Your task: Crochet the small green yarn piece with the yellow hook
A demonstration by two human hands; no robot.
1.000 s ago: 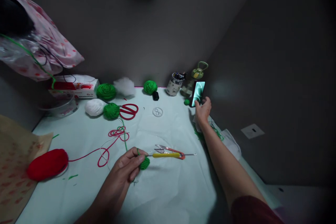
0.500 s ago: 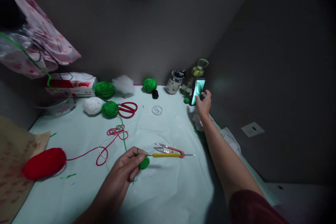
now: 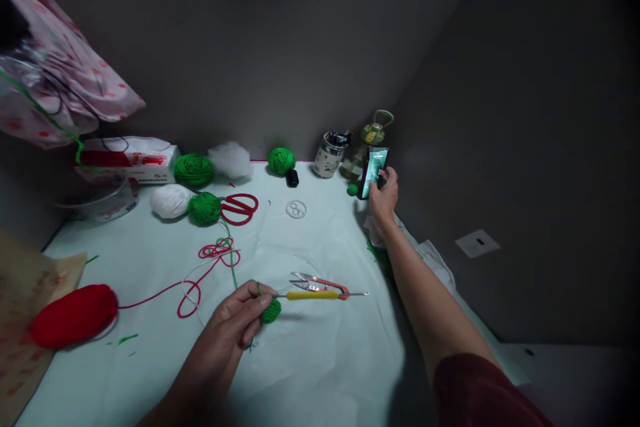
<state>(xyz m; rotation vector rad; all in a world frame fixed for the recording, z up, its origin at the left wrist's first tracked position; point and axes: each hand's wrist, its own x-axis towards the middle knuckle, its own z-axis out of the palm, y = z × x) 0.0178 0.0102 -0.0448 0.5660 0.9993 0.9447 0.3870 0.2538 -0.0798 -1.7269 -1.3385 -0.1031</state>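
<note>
My left hand (image 3: 234,320) rests on the pale green table cover (image 3: 320,360), fingers pinched on a small green crocheted piece (image 3: 271,311) with green yarn running from it. A yellow-handled crochet hook (image 3: 320,295) lies just right of that piece, over an orange thread snip (image 3: 320,282). My right hand (image 3: 384,195) reaches to the table's far right corner and its fingers close round a lit phone (image 3: 374,172) propped upright there.
Green yarn balls (image 3: 204,207), a white ball (image 3: 169,201), red scissors (image 3: 240,207), a red skein (image 3: 74,315) with loose red yarn (image 3: 210,260), a tissue box (image 3: 127,159), a pen cup (image 3: 327,157), a green bottle (image 3: 367,143) and a hanging patterned bag (image 3: 60,93).
My right hand has slid up from the phone's lower edge and now wraps round its side. The left hand keeps its pinch on the crocheted piece.
</note>
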